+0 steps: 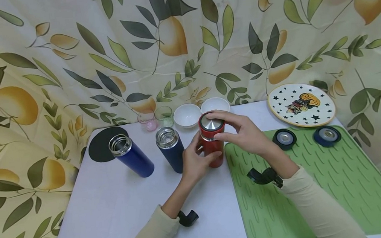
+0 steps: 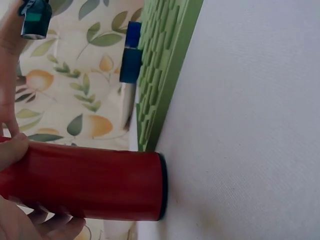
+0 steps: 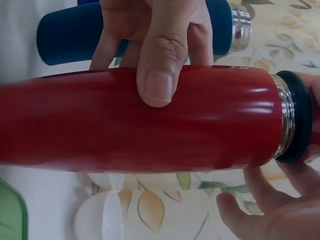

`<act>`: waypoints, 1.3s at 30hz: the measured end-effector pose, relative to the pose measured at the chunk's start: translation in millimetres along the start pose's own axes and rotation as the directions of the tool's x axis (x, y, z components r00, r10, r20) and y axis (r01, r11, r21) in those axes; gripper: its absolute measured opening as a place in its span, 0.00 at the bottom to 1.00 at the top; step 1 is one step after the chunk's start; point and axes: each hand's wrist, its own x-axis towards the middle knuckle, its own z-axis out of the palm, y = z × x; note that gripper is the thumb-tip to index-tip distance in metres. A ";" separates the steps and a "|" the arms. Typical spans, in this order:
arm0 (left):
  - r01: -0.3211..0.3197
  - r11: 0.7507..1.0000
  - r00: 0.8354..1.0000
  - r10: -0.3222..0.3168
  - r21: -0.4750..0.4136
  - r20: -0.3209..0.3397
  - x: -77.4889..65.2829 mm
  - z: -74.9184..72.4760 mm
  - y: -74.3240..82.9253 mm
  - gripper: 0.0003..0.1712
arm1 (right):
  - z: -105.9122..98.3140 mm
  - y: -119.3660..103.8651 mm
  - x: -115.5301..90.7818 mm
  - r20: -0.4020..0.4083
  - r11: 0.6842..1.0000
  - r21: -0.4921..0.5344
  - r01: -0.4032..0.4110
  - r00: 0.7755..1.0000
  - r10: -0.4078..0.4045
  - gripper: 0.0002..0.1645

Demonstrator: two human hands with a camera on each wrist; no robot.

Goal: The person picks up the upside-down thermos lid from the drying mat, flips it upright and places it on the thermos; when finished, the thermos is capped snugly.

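My left hand (image 1: pixel 194 164) grips the body of a red vacuum flask (image 1: pixel 215 147) that stands upright on the table. From above, my right hand (image 1: pixel 248 134) holds the flask's red lid (image 1: pixel 212 123) with its silver top. In the right wrist view, a band of bare steel neck (image 3: pixel 287 117) shows between the red body and the lid's black rim (image 3: pixel 301 117). Just left of my left hand stands a dark blue flask (image 1: pixel 174 154) without its lid. A brighter blue flask (image 1: pixel 136 159), also lidless, is farther left.
A green ribbed mat (image 1: pixel 283 209) covers the right side, with two flask lids (image 1: pixel 284 138) near its far edge. Behind it leans a patterned plate (image 1: pixel 301 105). White bowls (image 1: pixel 187 115), a green glass (image 1: pixel 164 116) and a pink glass (image 1: pixel 148 122) stand at the back; a black round mat (image 1: pixel 102 145) lies left.
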 end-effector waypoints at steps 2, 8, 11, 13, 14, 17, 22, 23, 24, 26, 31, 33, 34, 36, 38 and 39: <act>0.002 1.000 1.000 -0.002 -0.003 0.003 -1.2 -1.9 9.4 0.45 | 0.2 0.4 0.3 0.002 1.000 -0.012 0.002 1.000 -0.002 0.28; -0.005 1.000 1.000 0.005 -0.004 0.010 -3.1 -5.1 26.0 0.43 | 0.2 1.6 0.9 0.019 1.000 -0.031 -0.004 1.000 0.004 0.27; -0.005 1.000 1.000 0.005 0.002 0.012 -2.9 -5.2 26.5 0.43 | 0.9 2.0 -0.1 0.024 0.999 -0.036 -0.015 1.000 0.016 0.28; -0.008 1.000 1.000 0.008 0.004 0.014 -2.4 -4.8 25.9 0.42 | 1.5 1.9 -1.6 0.019 0.999 -0.040 -0.020 1.000 0.021 0.28; -0.010 1.000 1.000 0.010 0.005 0.014 -2.3 -4.5 25.6 0.42 | 1.8 2.1 -2.1 0.015 0.999 -0.042 -0.020 1.000 0.021 0.28; -0.018 1.000 1.000 0.018 0.004 0.014 -1.9 -4.0 25.1 0.42 | 2.5 3.5 -3.0 0.005 0.998 -0.057 -0.022 1.000 0.023 0.28; -0.012 1.000 1.000 0.012 0.004 -0.001 -1.8 -4.1 24.4 0.43 | 3.0 17.6 -2.0 0.005 0.995 -0.100 -0.018 1.000 0.018 0.29; -0.011 1.000 1.000 0.011 0.004 -0.003 -1.8 -4.3 23.9 0.43 | 3.2 21.6 -1.7 0.003 0.994 -0.108 -0.017 1.000 0.017 0.29; -0.010 1.000 1.000 0.010 0.005 -0.004 -1.9 -4.2 23.0 0.43 | 3.5 25.5 -1.4 -0.002 0.994 -0.113 -0.016 1.000 0.016 0.29; -0.005 1.000 1.000 0.005 0.005 -0.005 -0.9 -2.6 14.7 0.44 | 5.2 31.6 -1.5 -0.022 0.992 -0.129 -0.010 1.000 0.007 0.30; -0.002 1.000 1.000 0.002 0.010 -0.005 2.1 2.0 -7.7 0.45 | 17.5 34.1 -2.3 -0.152 0.975 -0.222 -0.003 0.988 -0.032 0.32; -0.010 1.000 1.000 0.010 0.017 -0.010 2.4 2.3 -10.3 0.45 | 24.5 33.4 -2.0 -0.208 0.959 -0.283 -0.014 0.977 -0.047 0.34; -0.017 1.000 1.000 0.018 0.021 -0.014 2.4 2.1 -11.0 0.45 | 27.6 32.7 -1.9 -0.229 0.950 -0.311 -0.026 0.972 -0.048 0.35; -0.026 0.999 0.999 0.026 0.024 -0.020 2.2 1.8 -12.2 0.45 | 31.2 31.1 -2.2 -0.252 0.937 -0.346 -0.046 0.967 -0.045 0.38; -0.023 0.999 1.000 0.023 0.025 -0.020 1.8 1.6 -12.8 0.45 | 29.5 28.0 -2.5 -0.245 0.942 -0.331 -0.050 0.969 -0.034 0.41; -0.021 0.999 1.000 0.022 0.026 -0.020 1.7 1.5 -13.0 0.45 | 26.6 25.7 -2.6 -0.229 0.951 -0.305 -0.044 0.973 -0.028 0.41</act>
